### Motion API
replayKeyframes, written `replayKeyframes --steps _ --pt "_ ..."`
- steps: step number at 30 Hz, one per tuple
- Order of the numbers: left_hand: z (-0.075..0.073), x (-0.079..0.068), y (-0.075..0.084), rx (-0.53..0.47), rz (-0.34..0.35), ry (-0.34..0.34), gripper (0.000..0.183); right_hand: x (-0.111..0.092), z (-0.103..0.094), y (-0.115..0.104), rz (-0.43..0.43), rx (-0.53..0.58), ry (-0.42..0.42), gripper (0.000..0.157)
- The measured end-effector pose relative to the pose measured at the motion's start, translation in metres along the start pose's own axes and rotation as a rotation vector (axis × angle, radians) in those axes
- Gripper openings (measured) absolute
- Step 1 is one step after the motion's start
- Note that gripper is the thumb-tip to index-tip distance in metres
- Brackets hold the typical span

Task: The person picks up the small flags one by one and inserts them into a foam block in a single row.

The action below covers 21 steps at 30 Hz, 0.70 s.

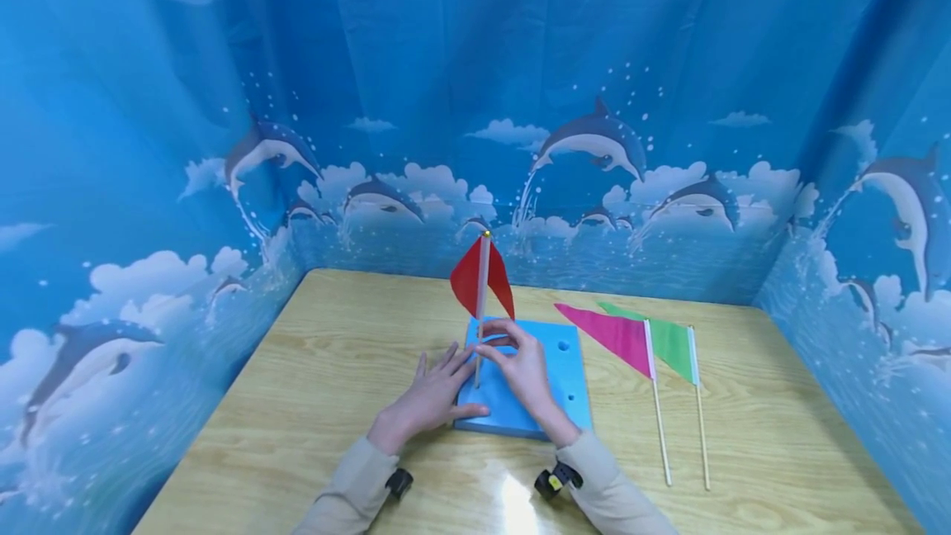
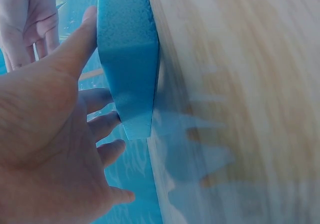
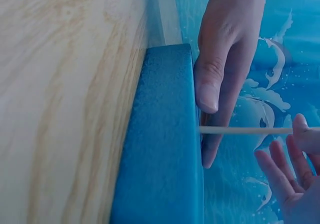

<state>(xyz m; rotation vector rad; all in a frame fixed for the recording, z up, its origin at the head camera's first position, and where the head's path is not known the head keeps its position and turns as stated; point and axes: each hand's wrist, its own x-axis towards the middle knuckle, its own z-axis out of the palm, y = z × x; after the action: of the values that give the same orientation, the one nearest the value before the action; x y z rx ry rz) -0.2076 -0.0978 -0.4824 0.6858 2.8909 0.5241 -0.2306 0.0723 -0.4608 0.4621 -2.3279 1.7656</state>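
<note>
A blue foam block (image 1: 560, 415) lies flat on the table. The red flag (image 1: 466, 277) stands nearly upright, its thin wooden stick (image 3: 240, 130) meeting the block's top near the front left corner. My right hand (image 1: 524, 366) pinches that stick between thumb and fingertips, a little above the block. Fingers spread, my left hand (image 1: 431, 399) rests on the block's left side, its thumb along the near edge. In the left wrist view the left thumb (image 2: 82, 44) touches the block's edge, while the other fingers reach past its corner.
To the right of the block lie a pink flag (image 1: 620, 338) and a green flag (image 1: 674, 347), sticks toward me. Two holes (image 1: 563, 346) show on the block's right side. A blue dolphin-print curtain (image 1: 446, 106) surrounds the wooden table (image 1: 334, 337).
</note>
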Motion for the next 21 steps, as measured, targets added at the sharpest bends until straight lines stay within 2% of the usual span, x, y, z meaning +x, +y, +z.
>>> replayKeyframes --steps 7,12,16,21 --pt "0.001 0.001 -0.001 -0.01 0.004 -0.002 0.087 -0.008 -0.026 -0.016 0.04 0.053 -0.013 0.027" --pt "0.001 0.0 -0.001 0.005 0.013 0.008 0.087 -0.012 -0.053 -0.024 0.07 0.071 0.039 0.027" --pt "0.001 -0.001 -0.002 -0.002 0.035 0.012 0.086 -0.013 -0.079 -0.017 0.086 0.079 0.104 0.028" --pt "0.0 -0.003 -0.002 -0.023 0.058 0.019 0.085 -0.013 -0.113 0.009 0.076 0.104 0.182 0.031"
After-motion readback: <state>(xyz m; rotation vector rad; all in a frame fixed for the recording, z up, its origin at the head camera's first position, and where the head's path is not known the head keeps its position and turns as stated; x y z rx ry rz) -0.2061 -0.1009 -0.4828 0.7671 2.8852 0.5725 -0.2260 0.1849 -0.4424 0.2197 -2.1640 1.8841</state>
